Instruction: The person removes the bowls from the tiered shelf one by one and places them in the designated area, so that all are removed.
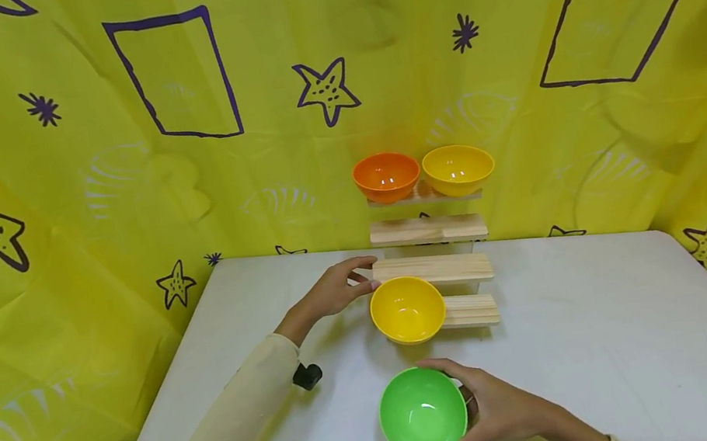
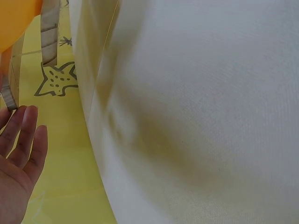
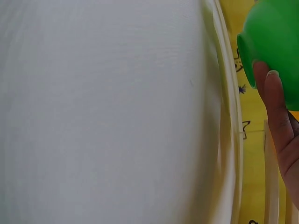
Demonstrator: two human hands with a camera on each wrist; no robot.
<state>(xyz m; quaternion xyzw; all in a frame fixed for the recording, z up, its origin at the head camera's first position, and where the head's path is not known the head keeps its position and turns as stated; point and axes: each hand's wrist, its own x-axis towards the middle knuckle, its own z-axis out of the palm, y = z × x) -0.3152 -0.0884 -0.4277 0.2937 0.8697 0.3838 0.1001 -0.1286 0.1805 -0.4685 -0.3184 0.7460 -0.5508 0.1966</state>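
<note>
Gripping a green bowl [image 1: 423, 415] by its right side, the right hand [image 1: 496, 404] sets its thumb at the near rim and a finger at the far rim. In the right wrist view, fingers lie against the bowl's outer wall beside its foot, which shows apart from the white bench [image 1: 583, 353]. The bowl is roughly upright, its hollow facing up, on the near side of a stepped wooden shelf [image 1: 428, 229] and just short of its lowest step.

The left hand [image 1: 333, 289] reaches to the left end of the second step from the bottom. Its fingers are spread slightly and gently bent, the tips at the wood's end; whether they press on it, I cannot tell. A yellow bowl [image 1: 408, 311] sits right below that hand's thumb, hiding the left part of the lowest step.

Up on the top step, an orange bowl [image 1: 387, 177] stands on the left, with a second yellow bowl [image 1: 459, 170] close beside it on the right. A small black object [image 1: 307, 376] shows beside the cream left sleeve [image 1: 239, 414]. Behind everything hangs a yellow curtain [image 1: 285, 154] printed with dark starfish, frames and pale fish.
</note>
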